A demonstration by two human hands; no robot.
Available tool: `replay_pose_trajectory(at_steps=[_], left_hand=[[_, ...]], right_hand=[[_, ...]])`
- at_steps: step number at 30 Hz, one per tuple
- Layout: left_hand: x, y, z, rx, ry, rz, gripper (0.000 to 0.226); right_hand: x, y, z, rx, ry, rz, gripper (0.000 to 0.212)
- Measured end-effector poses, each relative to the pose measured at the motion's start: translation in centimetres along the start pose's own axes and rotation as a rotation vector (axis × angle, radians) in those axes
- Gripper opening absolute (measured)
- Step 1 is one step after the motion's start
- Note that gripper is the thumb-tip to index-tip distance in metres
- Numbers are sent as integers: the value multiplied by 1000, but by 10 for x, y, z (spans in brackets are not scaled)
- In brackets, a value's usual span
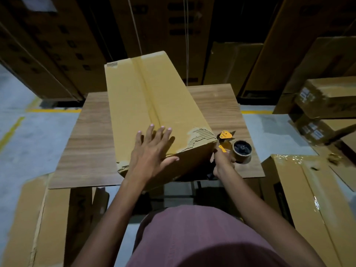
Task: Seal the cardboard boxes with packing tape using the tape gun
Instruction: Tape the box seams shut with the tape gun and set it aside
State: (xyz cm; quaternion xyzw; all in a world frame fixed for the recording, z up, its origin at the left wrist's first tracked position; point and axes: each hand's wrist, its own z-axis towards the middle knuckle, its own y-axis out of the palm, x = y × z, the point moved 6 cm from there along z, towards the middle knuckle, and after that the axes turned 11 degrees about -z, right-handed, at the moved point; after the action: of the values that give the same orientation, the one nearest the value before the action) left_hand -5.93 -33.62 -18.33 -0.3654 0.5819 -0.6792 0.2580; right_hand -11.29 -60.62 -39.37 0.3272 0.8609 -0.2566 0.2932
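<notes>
Torn matt cardboard box (pixel 154 105), wood-grain table (pixel 90 143)

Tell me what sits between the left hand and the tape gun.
Head view: the box's torn near-right corner lies between the left hand and the tape gun.

No legible text — box labels (pixel 306 95) too blurred.

A long tan cardboard box (pixel 154 105) lay on the wooden table, running away from the viewer and turned slightly askew. Glossy packing tape (pixel 148 87) ran lengthwise down its centre seam, and the outer paper was torn near the two close corners, baring the corrugation. The tape gun (pixel 234 146), with orange plates and a brown tape roll on a dark hub, sat against the box's near right corner.
</notes>
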Motion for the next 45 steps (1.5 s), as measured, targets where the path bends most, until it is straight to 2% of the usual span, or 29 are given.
replay_pose_trajectory(at_steps=[2,4,7,9,11,13,16,18,21,24,28,30,35,39,45], left_hand=[[-9,4,-7,1,-112,33,107],[-13,8,-17,-11,-176,56,111],[-13,11,-20,-47,-171,47,106],[-13,10,-17,-93,-137,8,103],[-13,7,-16,-143,-94,-36,91],[-13,2,-20,-191,-33,-85,79],[-12,-4,-27,-155,33,-188,74],[-13,-3,-29,-109,45,-200,71],[-15,-5,-32,-49,30,-233,66],[-13,-8,-31,-11,-14,-331,72],[-19,-6,-23,-24,-75,-318,83],[-25,-7,-17,-53,-84,-255,88],[-48,-11,-3,-66,-91,-216,88],[-68,-6,15,-87,-69,-220,86],[-102,-8,60,-146,6,-228,80]], right_hand=[[-44,-9,-73,114,-144,-11,86],[-78,-16,-125,184,-460,11,65],[-103,-5,-210,106,-1129,-177,45],[-87,23,-228,-10,-1395,-489,45],[-69,45,-229,-31,-1528,-837,52],[-61,54,-222,60,-1617,-1050,52],[-63,50,-211,147,-1738,-1087,48],[-64,44,-207,135,-1837,-1037,40],[-66,36,-206,18,-1800,-908,50],[-70,36,-224,-5,-1681,-874,41],[-61,53,-249,-76,-1483,-1163,60],[-58,55,-257,-49,-1413,-1279,68],[-55,57,-274,-108,-1285,-1447,79],[-71,78,-272,-141,-1194,-1540,61],[-96,126,-259,-147,-1030,-1657,61]])
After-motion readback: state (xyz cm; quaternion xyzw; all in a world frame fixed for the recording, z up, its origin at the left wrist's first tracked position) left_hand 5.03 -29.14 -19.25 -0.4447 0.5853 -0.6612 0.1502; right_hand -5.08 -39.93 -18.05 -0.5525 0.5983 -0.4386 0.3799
